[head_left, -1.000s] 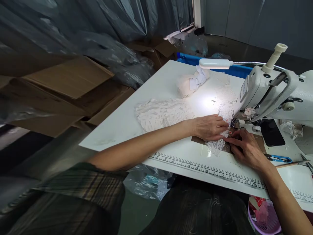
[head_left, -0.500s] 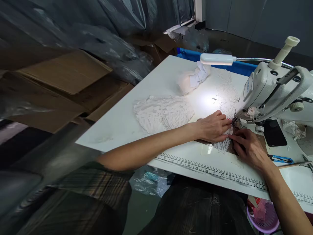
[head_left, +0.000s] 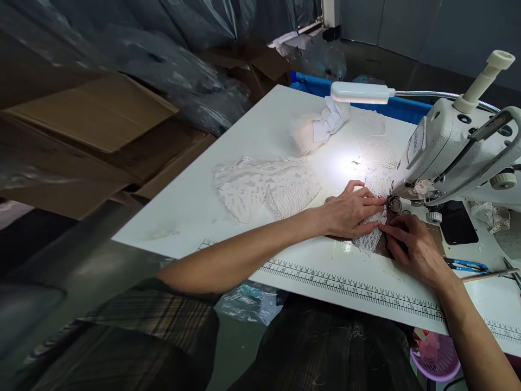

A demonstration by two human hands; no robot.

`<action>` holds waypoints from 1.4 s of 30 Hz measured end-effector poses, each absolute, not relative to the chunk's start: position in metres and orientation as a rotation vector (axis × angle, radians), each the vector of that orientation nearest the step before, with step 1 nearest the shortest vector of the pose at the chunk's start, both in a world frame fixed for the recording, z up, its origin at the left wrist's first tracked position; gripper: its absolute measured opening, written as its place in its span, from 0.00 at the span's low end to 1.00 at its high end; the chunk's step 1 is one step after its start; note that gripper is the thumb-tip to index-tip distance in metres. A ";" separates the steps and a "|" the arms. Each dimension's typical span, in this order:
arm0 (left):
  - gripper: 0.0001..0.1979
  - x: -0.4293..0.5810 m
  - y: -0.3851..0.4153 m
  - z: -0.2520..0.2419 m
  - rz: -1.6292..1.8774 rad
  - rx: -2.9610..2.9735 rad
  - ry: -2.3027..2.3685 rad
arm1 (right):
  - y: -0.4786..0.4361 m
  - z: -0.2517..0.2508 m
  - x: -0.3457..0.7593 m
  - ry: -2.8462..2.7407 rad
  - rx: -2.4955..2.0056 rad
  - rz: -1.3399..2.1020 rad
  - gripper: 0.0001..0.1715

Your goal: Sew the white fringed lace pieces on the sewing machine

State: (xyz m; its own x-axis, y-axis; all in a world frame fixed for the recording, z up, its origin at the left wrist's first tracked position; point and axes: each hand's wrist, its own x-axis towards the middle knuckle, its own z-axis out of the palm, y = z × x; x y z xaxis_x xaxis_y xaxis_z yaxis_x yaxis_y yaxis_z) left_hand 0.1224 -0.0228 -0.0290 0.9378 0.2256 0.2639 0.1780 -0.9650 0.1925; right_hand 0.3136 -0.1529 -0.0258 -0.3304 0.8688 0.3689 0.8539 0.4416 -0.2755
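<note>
My left hand (head_left: 350, 212) lies on a piece of white lace (head_left: 369, 239), fingers pressed down right beside the presser foot (head_left: 393, 205) of a white sewing machine (head_left: 459, 155). My right hand (head_left: 413, 248) rests just in front of the foot, its fingertips pinching the lace's near edge. The lace runs under the needle and on behind the machine. Both hands touch the fabric on the white table (head_left: 228, 201).
A loose heap of lace (head_left: 266, 187) lies to the left, a bundle of white cloth (head_left: 315, 130) under the gooseneck lamp (head_left: 360, 93). Blue snips (head_left: 468, 266) and a thin stick lie at right. A ruler strip (head_left: 358, 288) lines the front edge. Cardboard boxes (head_left: 97, 136) stand left; a purple basket (head_left: 433, 361) sits below.
My view has swung slightly, shifting everything left and up. The left hand's fingers have spread and crept toward the presser foot; the right hand keeps its hold on the lace.
</note>
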 end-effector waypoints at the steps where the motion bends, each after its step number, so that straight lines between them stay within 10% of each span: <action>1: 0.18 0.122 -0.023 -0.029 0.431 2.917 0.308 | -0.153 -0.026 0.314 -2.232 -1.454 0.047 0.19; 42: 0.20 0.129 -0.033 -0.030 0.408 3.090 0.414 | -0.148 -0.034 0.312 -2.223 -1.678 -0.134 0.20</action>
State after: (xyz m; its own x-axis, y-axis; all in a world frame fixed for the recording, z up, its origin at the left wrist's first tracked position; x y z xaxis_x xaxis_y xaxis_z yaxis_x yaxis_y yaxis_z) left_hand 0.1293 -0.0330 -0.0298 0.9317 0.2583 0.2553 0.2590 -0.9654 0.0314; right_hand 0.3117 -0.1481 -0.0340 -0.2362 0.9132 0.3322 0.9465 0.2936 -0.1340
